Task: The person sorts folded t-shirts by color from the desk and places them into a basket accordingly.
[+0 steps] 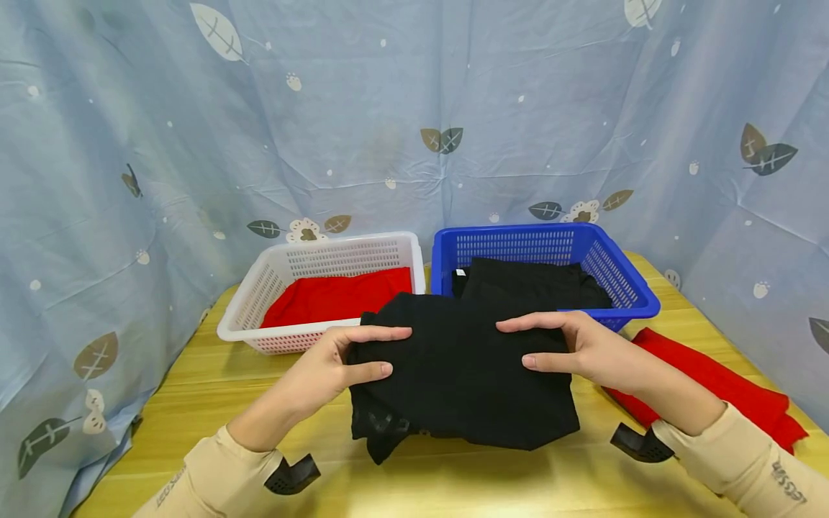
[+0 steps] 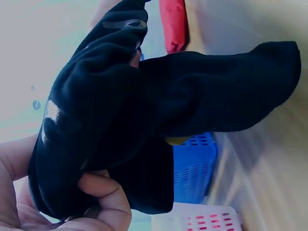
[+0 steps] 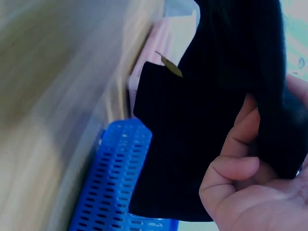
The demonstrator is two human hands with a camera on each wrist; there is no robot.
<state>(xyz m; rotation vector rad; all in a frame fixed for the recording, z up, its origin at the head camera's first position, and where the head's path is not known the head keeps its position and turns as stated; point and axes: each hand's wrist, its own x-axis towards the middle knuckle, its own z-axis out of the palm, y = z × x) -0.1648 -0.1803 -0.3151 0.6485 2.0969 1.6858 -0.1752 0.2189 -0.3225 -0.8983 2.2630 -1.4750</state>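
A folded black garment (image 1: 463, 374) is held up over the near part of the table, in front of two baskets. My left hand (image 1: 327, 367) grips its left side and my right hand (image 1: 586, 352) its right side, thumbs on the face turned towards me. In the left wrist view, curled fingers (image 2: 103, 192) hold the bunched cloth, and a flap of it sticks out to the right. The right wrist view shows fingers (image 3: 236, 166) curled at a fold of the same dark cloth, with a panel hanging beside them. Some fingers are hidden behind the fabric.
A white basket (image 1: 242, 316) at the back left holds red cloth (image 1: 337, 295). Beside it a blue basket (image 1: 637, 291) holds black clothing (image 1: 531, 280). Another red cloth (image 1: 719, 381) lies on the wooden table (image 1: 214, 410) at right. A patterned curtain (image 1: 363, 108) hangs behind.
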